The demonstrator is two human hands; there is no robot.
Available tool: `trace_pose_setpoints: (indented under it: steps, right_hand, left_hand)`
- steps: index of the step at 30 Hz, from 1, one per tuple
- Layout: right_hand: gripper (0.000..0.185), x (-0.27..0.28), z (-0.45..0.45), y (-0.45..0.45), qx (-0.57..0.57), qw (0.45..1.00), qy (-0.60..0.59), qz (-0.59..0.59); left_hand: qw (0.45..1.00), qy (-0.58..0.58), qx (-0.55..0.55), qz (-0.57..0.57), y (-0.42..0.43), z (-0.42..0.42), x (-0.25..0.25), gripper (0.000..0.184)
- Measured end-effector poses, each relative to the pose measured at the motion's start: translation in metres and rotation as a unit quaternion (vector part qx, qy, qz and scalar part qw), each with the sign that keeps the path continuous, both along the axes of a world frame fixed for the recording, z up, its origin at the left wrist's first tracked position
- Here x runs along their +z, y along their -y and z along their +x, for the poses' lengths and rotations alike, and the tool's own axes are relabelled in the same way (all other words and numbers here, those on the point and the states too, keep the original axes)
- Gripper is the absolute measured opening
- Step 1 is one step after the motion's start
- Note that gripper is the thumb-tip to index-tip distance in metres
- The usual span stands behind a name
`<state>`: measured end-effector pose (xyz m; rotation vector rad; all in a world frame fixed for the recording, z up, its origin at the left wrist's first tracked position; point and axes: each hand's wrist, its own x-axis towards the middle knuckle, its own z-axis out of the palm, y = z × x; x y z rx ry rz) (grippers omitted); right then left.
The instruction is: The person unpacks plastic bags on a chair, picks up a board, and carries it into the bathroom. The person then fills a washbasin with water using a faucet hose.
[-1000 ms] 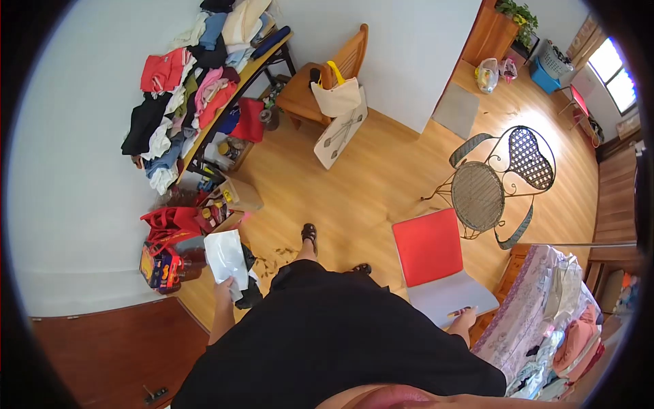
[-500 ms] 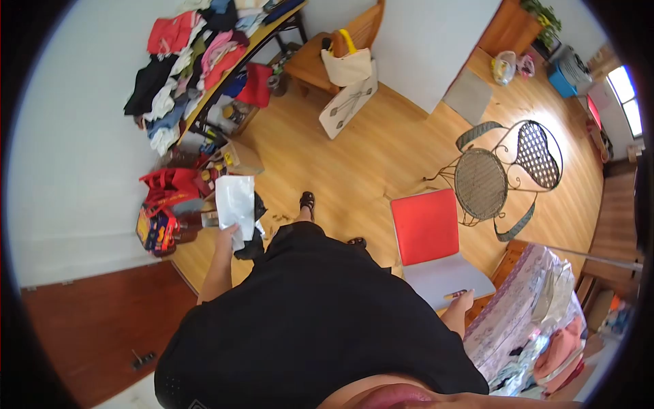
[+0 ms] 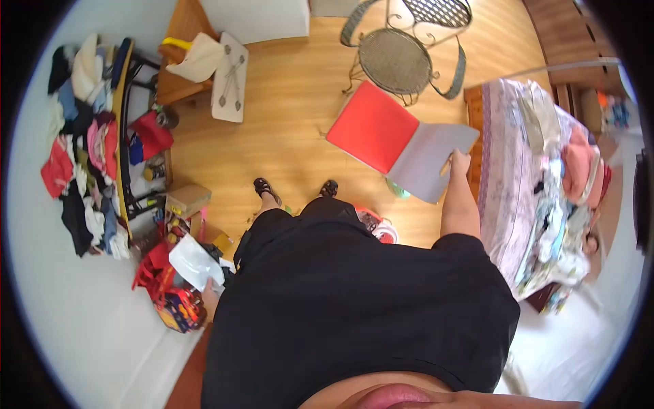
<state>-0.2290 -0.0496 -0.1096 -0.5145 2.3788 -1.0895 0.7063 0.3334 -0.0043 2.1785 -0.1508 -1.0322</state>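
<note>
1. On the right, a bed (image 3: 502, 146) with a floral cover runs from near to far, clothes heaped along its far-right side.
2. Along the left wall stands a long table (image 3: 122, 153), piled with clothes.
3. Far off, right of the middle, is a metal chair (image 3: 395, 60) with a round woven seat.
4. Far left, a wooden chair (image 3: 182, 80) stands beyond the table, a cream tote bag (image 3: 199, 58) on it.
5. The folder (image 3: 405, 146), one half red and the other grey, is spread open on the right, between the metal chair and the person, its grey half beside the bed.
6. The white plastic bag (image 3: 195, 262) is near left, beside red bags (image 3: 155, 269).
7. The right hand (image 3: 460, 163) is closed on the outer edge of the folder's grey half.
8. The left hand (image 3: 211, 294) is closed on the near end of the white plastic bag; its separate fingers are too blurred to tell.
9. A slim yellowish pen (image 3: 446, 165) lies against the grey half, at the right hand's fingers.
</note>
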Motion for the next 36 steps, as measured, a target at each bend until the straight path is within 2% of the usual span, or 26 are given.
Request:
trace_pose_setpoints:
  steps: [3,7,10,11,13,15,16,17,18,19,20,21,22,24,26,27,30,32,34,36]
  right_hand:
    - [0.029,0.050,0.036,-0.006,-0.028,0.999,-0.003,0.023]
    - [0.049,0.054,0.034,-0.008,-0.016,0.997,0.009,0.077]
    - [0.058,0.021,0.006,-0.013,0.058,0.971,-0.174,0.155]
    - [0.067,0.054,0.020,-0.010,0.046,0.965,-0.124,0.225]
    - [0.076,0.040,0.002,-0.008,0.086,0.956,-0.138,0.245]
    - [0.081,0.021,-0.010,-0.008,0.113,0.915,-0.222,0.317]
    - [0.084,0.010,-0.023,-0.009,0.151,0.920,-0.174,0.318]
    - [0.080,0.031,0.000,-0.006,0.164,0.880,-0.242,0.374]
    - [0.078,0.046,0.014,-0.004,0.156,0.884,-0.224,0.379]
    - [0.074,0.061,0.030,-0.006,0.097,0.918,-0.198,0.331]
    - [0.075,0.130,0.074,0.011,0.095,0.921,-0.086,0.368]
    - [0.073,0.096,0.083,0.012,0.043,0.907,-0.251,0.336]
    - [0.071,0.062,0.092,0.016,-0.017,0.865,-0.405,0.295]
    - [0.071,0.057,0.119,0.032,0.017,0.852,-0.454,0.261]
    - [0.069,0.068,0.162,0.058,0.056,0.862,-0.420,0.278]
    - [0.068,0.072,0.177,0.075,0.076,0.866,-0.401,0.289]
    - [0.063,0.065,0.213,0.113,0.088,0.905,-0.316,0.270]
    - [0.060,0.059,0.236,0.130,0.059,0.909,-0.270,0.311]
    - [0.056,0.061,0.258,0.144,0.023,0.908,-0.222,0.355]
    - [0.051,0.061,0.285,0.165,-0.025,0.903,-0.168,0.394]
  left_hand:
    - [0.996,-0.037,0.079,-0.015,0.013,-0.015,0.013,0.040]
    - [0.996,-0.041,0.074,-0.022,0.029,-0.025,0.023,0.039]
    - [0.997,-0.041,0.063,-0.026,0.042,-0.031,0.024,0.039]
    - [0.997,-0.043,0.061,-0.030,0.043,-0.032,0.020,0.039]
    - [0.997,-0.039,0.055,-0.049,0.055,-0.033,0.013,0.039]
    - [0.996,-0.021,0.052,-0.076,0.069,-0.030,0.004,0.038]
    - [0.995,-0.015,0.052,-0.088,0.079,-0.024,0.002,0.038]
    - [0.980,-0.156,0.097,-0.078,0.088,0.010,-0.015,0.036]
    - [0.995,-0.020,0.049,-0.083,0.117,-0.006,0.004,0.034]
    - [0.987,-0.033,0.107,-0.116,0.154,-0.025,0.029,0.036]
    - [0.974,-0.049,0.164,-0.148,0.187,-0.031,0.041,0.038]
    - [0.973,-0.028,0.145,-0.177,0.212,-0.026,0.035,0.040]
    - [0.971,-0.007,0.124,-0.204,0.239,-0.015,0.029,0.042]
    - [0.963,-0.009,0.085,-0.254,0.300,-0.007,0.028,0.046]
    - [0.952,-0.055,0.047,-0.298,0.377,-0.020,0.064,0.048]
    - [0.942,-0.104,0.061,-0.314,0.423,-0.050,0.110,0.049]
    - [0.934,-0.022,-0.118,-0.336,0.527,0.029,0.040,0.052]
    - [0.920,-0.020,-0.141,-0.365,0.611,0.006,0.066,0.054]
    - [0.925,0.001,-0.208,-0.318,0.688,0.005,0.065,0.055]
    - [0.894,-0.064,-0.265,-0.355,0.757,-0.040,0.112,0.049]
